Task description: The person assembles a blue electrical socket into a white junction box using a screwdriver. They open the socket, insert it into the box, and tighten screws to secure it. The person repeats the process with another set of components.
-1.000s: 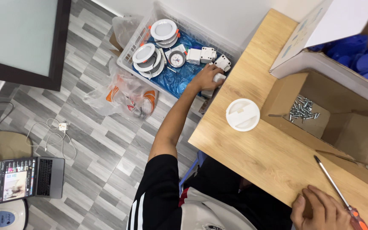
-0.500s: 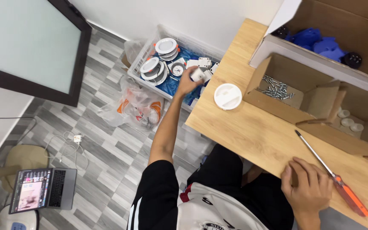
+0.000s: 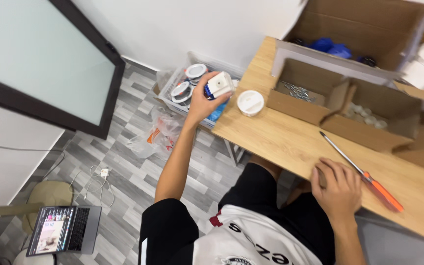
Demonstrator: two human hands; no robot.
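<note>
My left hand [image 3: 203, 100] is raised beside the wooden table's left edge and grips a small white box-shaped part [image 3: 219, 84]. It hovers above a white crate [image 3: 172, 81] on the floor that holds several round white fittings on blue plastic. My right hand [image 3: 338, 186] rests palm down on the wooden table [image 3: 290, 142] with fingers bent. An orange-handled screwdriver [image 3: 364, 174] lies right next to that hand. A round white fitting [image 3: 250, 102] sits on the table near the left hand.
Open cardboard boxes [image 3: 349, 105] holding screws and small white parts fill the table's far side. A larger box [image 3: 364, 29] behind has blue items. A plastic bag [image 3: 155, 135], cables and a laptop [image 3: 65, 229] lie on the grey floor. A dark-framed panel [image 3: 40, 64] leans at left.
My left hand lifted out of the crate, now holding the white part up near the table edge. My right hand stayed on the table by the screwdriver. The view shifted.
</note>
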